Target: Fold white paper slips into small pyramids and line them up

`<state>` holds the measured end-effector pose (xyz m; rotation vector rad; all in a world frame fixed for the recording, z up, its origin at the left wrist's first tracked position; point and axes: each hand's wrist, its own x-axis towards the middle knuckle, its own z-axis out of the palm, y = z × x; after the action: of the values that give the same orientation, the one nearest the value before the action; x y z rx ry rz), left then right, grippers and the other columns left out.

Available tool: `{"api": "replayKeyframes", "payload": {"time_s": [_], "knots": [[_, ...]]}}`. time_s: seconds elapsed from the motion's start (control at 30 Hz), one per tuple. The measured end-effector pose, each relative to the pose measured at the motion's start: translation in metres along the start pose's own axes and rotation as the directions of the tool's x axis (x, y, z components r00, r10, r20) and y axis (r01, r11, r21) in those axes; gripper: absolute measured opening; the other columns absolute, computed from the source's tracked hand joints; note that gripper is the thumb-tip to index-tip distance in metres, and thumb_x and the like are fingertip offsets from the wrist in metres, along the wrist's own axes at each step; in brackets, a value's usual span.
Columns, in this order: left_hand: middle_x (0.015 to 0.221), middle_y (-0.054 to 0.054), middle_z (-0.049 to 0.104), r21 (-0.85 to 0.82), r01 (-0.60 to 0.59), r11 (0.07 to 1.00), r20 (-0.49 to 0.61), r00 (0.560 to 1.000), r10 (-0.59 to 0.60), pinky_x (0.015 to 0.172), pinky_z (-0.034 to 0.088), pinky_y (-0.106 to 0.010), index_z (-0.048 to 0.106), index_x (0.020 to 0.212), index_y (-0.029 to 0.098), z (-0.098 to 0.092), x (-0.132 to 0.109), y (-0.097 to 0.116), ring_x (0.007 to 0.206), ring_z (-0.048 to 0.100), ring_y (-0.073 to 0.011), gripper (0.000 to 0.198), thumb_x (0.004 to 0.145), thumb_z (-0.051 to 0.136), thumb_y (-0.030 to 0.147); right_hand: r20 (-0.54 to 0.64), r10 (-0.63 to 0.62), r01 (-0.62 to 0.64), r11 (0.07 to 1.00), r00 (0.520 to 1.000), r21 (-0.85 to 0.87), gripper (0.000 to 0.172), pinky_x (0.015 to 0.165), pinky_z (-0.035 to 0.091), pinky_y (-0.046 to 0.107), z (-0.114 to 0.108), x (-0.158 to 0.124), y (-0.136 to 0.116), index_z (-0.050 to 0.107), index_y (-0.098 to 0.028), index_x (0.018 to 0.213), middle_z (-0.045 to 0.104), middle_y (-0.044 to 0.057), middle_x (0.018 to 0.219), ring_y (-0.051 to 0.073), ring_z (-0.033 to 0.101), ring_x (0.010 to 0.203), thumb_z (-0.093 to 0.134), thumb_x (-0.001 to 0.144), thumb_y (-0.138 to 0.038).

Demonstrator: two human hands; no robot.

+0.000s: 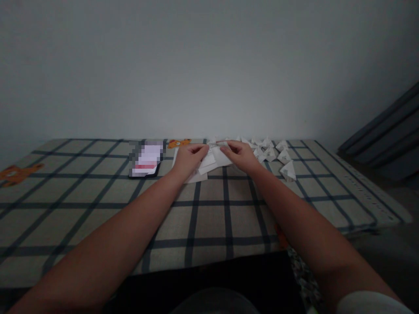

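Both bare hands met above the far half of the tabletop (209,222), which was covered by a checked cloth, and a small white paper piece (215,147) lay between them at the fingertips. The left hand (190,158) had its thumb and forefinger pinched together on the near-left part of the paper, the other fingers curled beneath. The right hand (240,152) was drawn in the same way, its thumb low and its forefinger reaching over the top, so that it had hold of the right end; the small gap between its fingertips seemed to be filled by the paper. Gripping from two sides probably kept so light a piece taut and steady, with the thumbs free to press on it. Just under and in front of the hands lay flat white sheets (221,161), overlapping, and where the held piece stopped and the top sheet began could not be told. Their spot beneath the fingers presumably kept them within easy reach. Beyond and to the right of the right hand stood many folded paper pieces (269,153), pointed and set close together in rough rows, likely put aside there so that they stayed clear of the working fingers. A phone (147,157) lay left of the left hand, apart from it, its lit screen facing up, perhaps for an easy glance.
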<state>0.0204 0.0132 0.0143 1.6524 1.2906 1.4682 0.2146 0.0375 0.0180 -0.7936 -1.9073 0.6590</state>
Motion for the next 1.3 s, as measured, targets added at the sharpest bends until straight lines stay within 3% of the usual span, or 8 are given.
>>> {"api": "replayKeyframes", "payload": {"time_s": [0.2, 0.47, 0.7, 0.87, 0.97, 1.17, 1.3], "knots": [[0.082, -0.005, 0.072, -0.054, -0.03, 0.998, -0.022, 0.999, 0.029, 0.067, 0.046, -0.026, 0.073, 0.086, 0.014, 0.001, 0.001, 0.0, 0.072, 0.061, -0.0151, 0.024, 0.074, 0.066, 0.034, 0.002, 0.0, 0.001, 1.0, 1.0, -0.02, 0.031, 0.072, 0.05, 0.029, -0.001, -0.001, -0.002, 0.071, -0.021, 0.106, 0.073, 0.005, 0.101, 0.016, 0.065, 0.082, 0.059, 0.083, -0.037], [0.076, -0.003, 0.07, 0.053, -0.088, 0.995, -0.055, 0.994, 0.091, 0.066, 0.045, -0.026, 0.073, 0.08, 0.016, -0.001, 0.002, -0.001, 0.071, 0.06, -0.0154, 0.022, 0.077, 0.062, 0.035, 0.008, -0.037, 0.037, 0.998, 0.999, -0.056, 0.029, 0.067, 0.049, 0.026, 0.0, -0.001, -0.002, 0.072, -0.021, 0.105, 0.073, 0.005, 0.1, 0.015, 0.065, 0.079, 0.059, 0.084, -0.036], [0.077, -0.002, 0.069, 0.032, -0.08, 0.996, -0.065, 0.994, 0.082, 0.069, 0.044, -0.026, 0.071, 0.08, 0.016, 0.0, 0.003, -0.001, 0.074, 0.059, -0.0154, 0.022, 0.078, 0.06, 0.035, 0.078, -0.195, 0.206, 0.963, 0.978, -0.172, 0.029, 0.065, 0.047, 0.022, -0.002, -0.003, -0.009, 0.069, -0.021, 0.111, 0.072, 0.005, 0.1, 0.012, 0.062, 0.077, 0.055, 0.086, -0.025], [0.074, -0.002, 0.066, -0.016, -0.036, 0.999, -0.075, 0.997, 0.035, 0.065, 0.043, -0.026, 0.068, 0.079, 0.015, 0.0, 0.004, -0.002, 0.07, 0.057, -0.0151, 0.024, 0.078, 0.059, 0.038, 0.233, -0.334, 0.39, 0.882, 0.913, -0.264, 0.043, 0.081, 0.048, 0.029, -0.003, -0.002, -0.009, 0.062, -0.021, 0.123, 0.067, 0.007, 0.107, 0.015, 0.06, 0.092, 0.051, 0.082, -0.012], [0.072, -0.001, 0.064, -0.039, -0.022, 0.999, -0.06, 0.998, 0.019, 0.064, 0.042, -0.026, 0.067, 0.078, 0.015, 0.0, 0.005, -0.002, 0.068, 0.056, -0.0144, 0.024, 0.078, 0.059, 0.038, 0.303, -0.354, 0.441, 0.847, 0.885, -0.298, 0.049, 0.091, 0.045, 0.034, -0.003, -0.001, -0.006, 0.058, -0.023, 0.128, 0.066, 0.008, 0.111, 0.018, 0.057, 0.102, 0.051, 0.081, -0.011], [0.082, -0.004, 0.068, -0.11, -0.016, 0.994, -0.031, 0.999, 0.013, 0.071, 0.046, -0.027, 0.069, 0.086, 0.014, 0.001, 0.004, 0.0, 0.076, 0.059, -0.0155, 0.03, 0.077, 0.061, 0.042, 0.301, -0.333, 0.417, 0.864, 0.893, -0.281, 0.05, 0.094, 0.043, 0.038, -0.006, -0.001, -0.007, 0.058, -0.026, 0.128, 0.065, 0.006, 0.112, 0.019, 0.056, 0.103, 0.052, 0.08, -0.016], [0.098, -0.008, 0.071, -0.305, 0.031, 0.952, 0.084, 0.996, -0.006, 0.081, 0.048, -0.03, 0.067, 0.101, 0.014, 0.003, 0.002, 0.0, 0.086, 0.063, -0.0169, 0.037, 0.074, 0.068, 0.038, 0.263, -0.338, 0.404, 0.877, 0.904, -0.26, 0.042, 0.088, 0.044, 0.036, -0.008, -0.001, -0.011, 0.059, -0.021, 0.127, 0.065, 0.008, 0.105, 0.018, 0.057, 0.096, 0.048, 0.086, -0.022]]}}
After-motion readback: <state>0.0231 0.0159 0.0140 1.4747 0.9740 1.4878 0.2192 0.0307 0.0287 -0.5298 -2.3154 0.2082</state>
